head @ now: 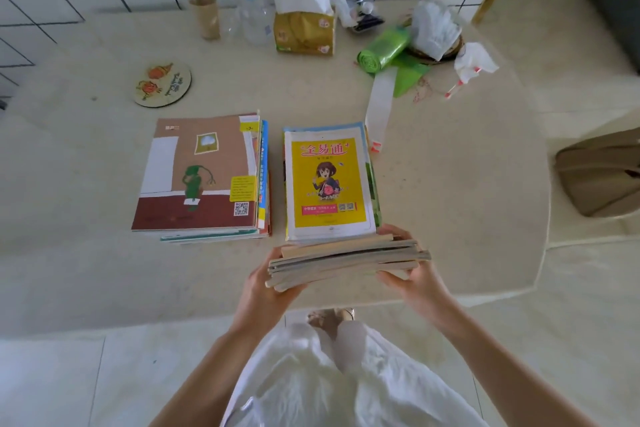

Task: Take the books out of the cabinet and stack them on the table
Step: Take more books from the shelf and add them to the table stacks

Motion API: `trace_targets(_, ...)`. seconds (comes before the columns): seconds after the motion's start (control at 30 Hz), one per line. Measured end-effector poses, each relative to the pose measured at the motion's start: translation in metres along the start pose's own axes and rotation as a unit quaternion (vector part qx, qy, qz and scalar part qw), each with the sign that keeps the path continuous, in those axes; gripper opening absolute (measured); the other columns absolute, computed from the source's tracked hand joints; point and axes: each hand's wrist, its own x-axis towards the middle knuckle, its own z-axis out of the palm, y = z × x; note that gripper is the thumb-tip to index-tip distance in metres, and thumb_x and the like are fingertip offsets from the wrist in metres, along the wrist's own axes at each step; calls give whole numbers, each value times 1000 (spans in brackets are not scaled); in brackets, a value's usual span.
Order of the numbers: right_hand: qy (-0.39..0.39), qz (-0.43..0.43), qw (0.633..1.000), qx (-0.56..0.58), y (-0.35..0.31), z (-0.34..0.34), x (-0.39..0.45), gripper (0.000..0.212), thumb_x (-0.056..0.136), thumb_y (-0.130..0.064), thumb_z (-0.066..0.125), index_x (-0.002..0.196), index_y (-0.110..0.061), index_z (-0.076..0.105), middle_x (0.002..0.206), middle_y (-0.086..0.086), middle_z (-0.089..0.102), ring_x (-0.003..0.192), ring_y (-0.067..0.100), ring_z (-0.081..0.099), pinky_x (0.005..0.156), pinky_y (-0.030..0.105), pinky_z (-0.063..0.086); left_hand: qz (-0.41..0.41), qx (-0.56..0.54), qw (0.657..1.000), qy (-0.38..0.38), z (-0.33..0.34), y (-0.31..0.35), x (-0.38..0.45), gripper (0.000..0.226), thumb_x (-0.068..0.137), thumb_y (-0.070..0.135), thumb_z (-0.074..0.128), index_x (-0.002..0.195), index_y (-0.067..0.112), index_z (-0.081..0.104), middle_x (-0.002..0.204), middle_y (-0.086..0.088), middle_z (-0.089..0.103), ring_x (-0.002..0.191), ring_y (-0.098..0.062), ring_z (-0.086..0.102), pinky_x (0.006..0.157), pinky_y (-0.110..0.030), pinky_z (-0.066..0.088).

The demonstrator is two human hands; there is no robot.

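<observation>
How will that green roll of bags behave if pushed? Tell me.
The green roll of bags would likely roll, since it lies on its round side. It probably feels light and squashy, being thin plastic. Its loose tail trails on the table and may drag.

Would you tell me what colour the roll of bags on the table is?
Bright green roll of bags, shown in the head view.

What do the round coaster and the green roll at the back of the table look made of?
Round coaster: probably wood or cork, matte tan face with printed pictures and a dark edge. Green roll: thin glossy plastic film, likely bags; crinkled, with one sheet trailing loose.
</observation>
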Motion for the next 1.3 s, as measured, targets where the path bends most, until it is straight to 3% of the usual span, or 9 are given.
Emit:
trace_targets(0.2, -25, 46, 999, 5, 13, 2, 10, 58, 74, 7, 76, 121, -21, 57, 116, -9, 65, 110, -4, 59, 102, 21, 43, 16, 13, 1000, 20, 7, -2, 5, 45, 76, 17, 81, 114, 30, 60, 107, 31, 65, 99, 6, 63, 84, -16, 52)
trace_targets(0.37, -17, 50, 998, -38, 16, 3, 15, 45, 76, 5, 75, 87, -35, 57, 97, -18, 62, 101, 16, 61, 89, 6, 42, 25, 49, 998, 12, 5, -6, 6, 52, 73, 49, 67, 117, 22, 62, 110, 38, 60, 100, 10, 60, 85, -17, 52)
trace_targets(0.5, -29, 68, 997, -33, 16, 0, 18, 44, 74, 5, 77, 79, -34, 59, 93, -18, 63, 100, 22, 61, 98, 41, 46, -12, 44, 999, -12, 5, -13, 7, 51, 75, 53, 67, 120, 29, 59, 110, 23, 66, 102, -3, 63, 86, -31, 55)
trace_targets(0.67, -51, 109, 993, -17, 14, -7, 29, 35, 70, -11, 83, 89, -33, 63, 93, -12, 72, 100, 21, 68, 94, 46, 51, -93, 43, 994, -25, 4, -7, 22, 37, 70, 40, 78, 103, 31, 62, 90, 20, 70, 89, -12, 66, 74, -27, 53)
trace_targets(0.77, -91, 131, 984, 80, 2, -18, 42, 67, 54, -42, 89, 109, -21, 58, 96, -15, 75, 92, 6, 71, 79, 27, 57, -97, -38, 994, -43, 0, 13, 38, 49, 66, 23, 80, 107, 36, 56, 91, 20, 73, 81, 0, 67, 69, -18, 52)
trace_targets(0.87, -94, 152, 977, 112, -16, -25, 54, 52, 78, -15, 75, 125, -17, 52, 113, -6, 70, 97, 8, 70, 79, 29, 58, -144, -154, 977, -30, 1, 38, 55, 43, 79, 11, 78, 114, 19, 55, 105, 2, 72, 89, -3, 70, 73, -21, 57)
trace_targets(0.97, -45, 206, 969, 128, -25, -29, 76, 30, 87, -18, 67, 116, -21, 58, 115, 3, 70, 100, 21, 70, 89, 47, 55, -207, -158, 965, -9, 8, 52, 77, 45, 79, 39, 74, 116, 19, 59, 113, 2, 70, 103, -15, 66, 92, -41, 54)
trace_targets(1.1, 0, 255, 960, 115, -37, -25, 117, 28, 90, -22, 65, 115, -12, 60, 107, 8, 73, 91, 26, 72, 83, 46, 57, -271, -222, 936, 29, 14, 72, 108, 10, 91, 31, 64, 96, 23, 66, 101, -3, 74, 91, -22, 71, 81, -43, 58)
trace_targets(1.3, -8, 279, 956, 94, -44, -11, 152, 25, 92, -22, 61, 116, -14, 57, 110, 11, 70, 94, 29, 70, 84, 47, 56, -280, -184, 939, 73, 11, 71, 135, 8, 93, 29, 61, 96, 22, 64, 104, -5, 72, 96, -24, 68, 88, -47, 55)
